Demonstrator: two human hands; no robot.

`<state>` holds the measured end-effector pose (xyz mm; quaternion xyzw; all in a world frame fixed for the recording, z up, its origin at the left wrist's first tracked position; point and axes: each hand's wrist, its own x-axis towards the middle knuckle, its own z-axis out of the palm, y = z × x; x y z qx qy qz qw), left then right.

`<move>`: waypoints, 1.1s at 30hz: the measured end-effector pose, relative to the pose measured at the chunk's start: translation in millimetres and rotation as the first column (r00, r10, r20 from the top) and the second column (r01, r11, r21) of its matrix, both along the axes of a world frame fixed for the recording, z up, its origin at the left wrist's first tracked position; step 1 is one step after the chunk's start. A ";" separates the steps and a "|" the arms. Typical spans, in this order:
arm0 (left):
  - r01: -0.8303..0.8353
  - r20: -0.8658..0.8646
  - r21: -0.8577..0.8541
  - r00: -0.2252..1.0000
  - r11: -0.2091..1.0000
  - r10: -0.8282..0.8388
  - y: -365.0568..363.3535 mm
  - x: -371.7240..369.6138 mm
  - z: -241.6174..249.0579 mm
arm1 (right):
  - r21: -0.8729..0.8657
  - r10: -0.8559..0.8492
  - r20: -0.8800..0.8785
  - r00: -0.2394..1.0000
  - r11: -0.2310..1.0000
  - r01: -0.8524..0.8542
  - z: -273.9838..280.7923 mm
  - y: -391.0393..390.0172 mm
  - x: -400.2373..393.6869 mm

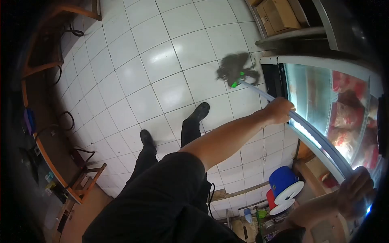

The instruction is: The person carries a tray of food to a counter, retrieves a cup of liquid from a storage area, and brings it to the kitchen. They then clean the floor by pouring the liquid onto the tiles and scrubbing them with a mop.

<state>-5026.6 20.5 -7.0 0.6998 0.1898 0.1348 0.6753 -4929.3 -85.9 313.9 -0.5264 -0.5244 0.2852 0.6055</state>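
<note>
A mop with dark grey strands (pixel 234 68), bright green fittings and a long grey handle (pixel 318 137) reaches across my view, its head on the tiled floor. My left hand (pixel 279 110) is closed around the lower part of the handle. Farther up, near the right edge, my right hand (pixel 355 192) is wrapped around the handle's upper end. The strands look smeared by motion. Beside both hands is a lit glass-fronted display fridge (pixel 308 95), with red and white packages (pixel 346 117) inside.
White tiles (pixel 170 48) cover the floor around my dark shoes (pixel 199 111). Wooden-edged tables (pixel 52 170) line the left side. A blue bucket (pixel 281 178) with a white lid stands at lower right, near a red container (pixel 270 197). A cardboard box (pixel 279 16) is at upper right.
</note>
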 end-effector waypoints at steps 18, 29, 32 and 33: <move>-0.223 -0.183 0.345 0.937 0.912 0.298 12.2 -78.8 -18.7 | -0.006 -0.140 -0.315 0.939 0.989 0.145 -83.7 22.8 26.4; -0.304 -0.009 0.251 0.948 0.919 0.317 59.8 4.5 -7.0 | 0.021 -0.025 -0.239 0.971 0.999 0.031 -56.9 10.6 89.8; -0.404 -0.104 0.517 0.845 0.755 0.524 39.1 -107.6 -77.7 | 0.027 -0.043 -0.360 0.932 0.998 0.056 -155.1 27.4 27.5; -0.219 -0.380 0.415 0.840 0.883 0.387 45.6 -154.1 -107.2 | 0.017 -0.041 -0.368 0.929 0.999 0.051 -196.5 39.9 -4.6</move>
